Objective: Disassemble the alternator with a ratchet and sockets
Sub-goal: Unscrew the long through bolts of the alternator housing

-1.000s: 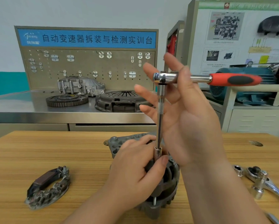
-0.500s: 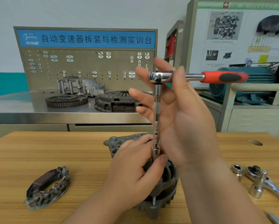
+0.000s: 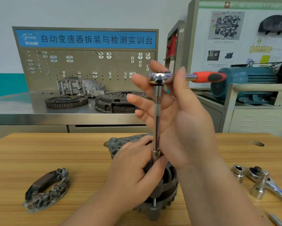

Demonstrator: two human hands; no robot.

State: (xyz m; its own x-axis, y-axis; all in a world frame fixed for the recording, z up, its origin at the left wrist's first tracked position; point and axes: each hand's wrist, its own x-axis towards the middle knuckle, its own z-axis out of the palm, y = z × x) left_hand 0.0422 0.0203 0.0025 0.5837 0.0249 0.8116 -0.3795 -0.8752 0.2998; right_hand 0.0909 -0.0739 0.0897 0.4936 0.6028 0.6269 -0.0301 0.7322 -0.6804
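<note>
The grey alternator [image 3: 168,185] stands on the wooden table [image 3: 71,154] at the centre front. My left hand [image 3: 132,173] grips its top, thumb beside the small socket [image 3: 155,154]. A long extension bar [image 3: 156,128] rises straight up from that socket to the ratchet head [image 3: 159,77]. The ratchet's red handle [image 3: 208,77] points right and level. My right hand [image 3: 182,121] is at the ratchet head with its fingers straight and spread behind the bar, and its thumb stands in front of the ratchet's neck.
A removed rectifier part [image 3: 47,190] lies front left. A second chrome ratchet [image 3: 267,181] and a loose socket [image 3: 238,171] lie at the right. Behind the table a steel bench [image 3: 22,111] carries a flywheel [image 3: 66,101] and clutch cover [image 3: 117,101]; a blue motor [image 3: 244,82] sits at the right.
The red handle has swung round the upright bar with my right hand and now looks shorter from here. My left hand keeps its hold on the alternator.
</note>
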